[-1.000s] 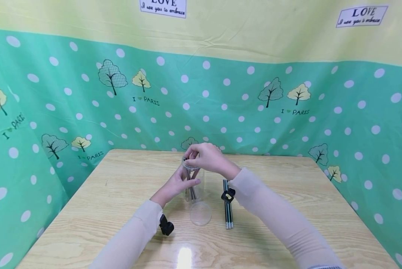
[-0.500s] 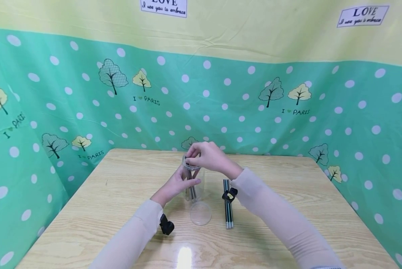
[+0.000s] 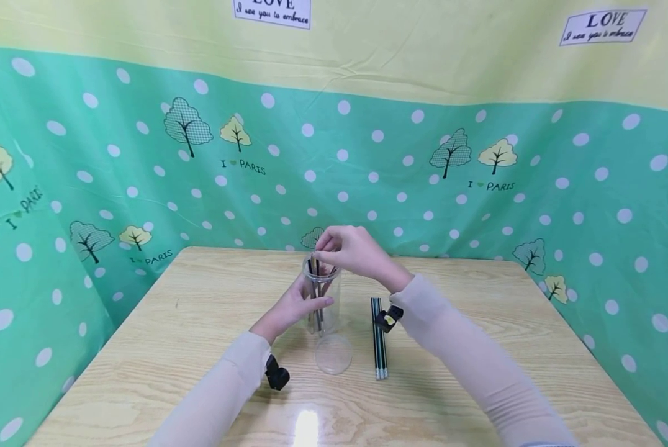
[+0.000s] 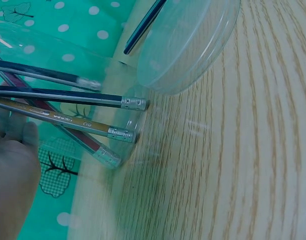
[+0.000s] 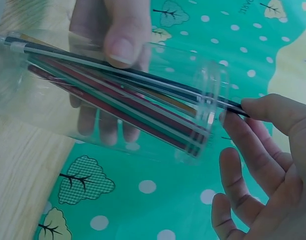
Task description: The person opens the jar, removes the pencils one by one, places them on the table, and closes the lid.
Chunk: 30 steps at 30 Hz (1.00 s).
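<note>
A tall clear plastic jar [image 3: 331, 320] stands upright near the back of the table, with several pencils inside, eraser ends down. My left hand [image 3: 295, 304] grips it from the left side, thumb in front and fingers behind. Just above the jar's mouth, my right hand [image 3: 359, 251] pinches the top end of a black pencil [image 5: 233, 106] between thumb and index finger. Most of that pencil lies inside the jar, as the right wrist view shows. Maroon, green and yellow-brown pencils [image 4: 88, 126] lean around it.
A round clear lid [image 3: 333, 355] lies on the wooden table [image 3: 211, 347] in front of the jar. Right of it, a few dark pencils [image 3: 380, 357] with silver eraser ends lie side by side, under my right wrist. A green dotted curtain [image 3: 379, 155] hangs behind the table.
My right hand has risen slightly and shifted right from the jar's rim, so the pencil tops inside show more. The left hand and jar have stayed in place.
</note>
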### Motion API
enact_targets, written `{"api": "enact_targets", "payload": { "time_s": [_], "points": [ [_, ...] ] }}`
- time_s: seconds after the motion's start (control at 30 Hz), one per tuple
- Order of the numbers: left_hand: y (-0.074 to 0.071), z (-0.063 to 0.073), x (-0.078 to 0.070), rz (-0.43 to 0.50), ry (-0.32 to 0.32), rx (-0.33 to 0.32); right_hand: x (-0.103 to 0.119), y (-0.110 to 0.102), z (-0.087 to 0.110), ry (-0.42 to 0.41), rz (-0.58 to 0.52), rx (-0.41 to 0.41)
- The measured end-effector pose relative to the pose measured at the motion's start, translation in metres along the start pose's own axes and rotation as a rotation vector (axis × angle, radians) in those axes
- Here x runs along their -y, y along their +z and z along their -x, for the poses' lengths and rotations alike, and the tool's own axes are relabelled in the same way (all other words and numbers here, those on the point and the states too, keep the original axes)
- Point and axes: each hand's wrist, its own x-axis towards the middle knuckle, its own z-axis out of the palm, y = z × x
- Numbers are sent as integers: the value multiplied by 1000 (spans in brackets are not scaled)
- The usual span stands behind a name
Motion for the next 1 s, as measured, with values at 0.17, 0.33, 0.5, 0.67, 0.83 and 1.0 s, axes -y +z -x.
{"api": "enact_targets", "payload": {
  "time_s": [0.17,0.33,0.5,0.67,0.83,1.0],
  "points": [
    [0,-1,0,-15,-3,-15,5,-11,1,-4,-25,-43],
    [0,-2,0,2,-4,-8,11,-22,5,-19,-62,-87],
    [0,-2,1,0,-25,-23,12,-32,9,-31,-96,-143],
    [0,-3,1,-12,-18,-27,12,-42,13,-52,-126,-175],
    [0,-3,1,-4,-20,-29,11,-49,18,-66,-178,-189],
    [-1,-2,1,-6,-22,-32,11,-55,22,-67,-209,-215]
  ]
}}
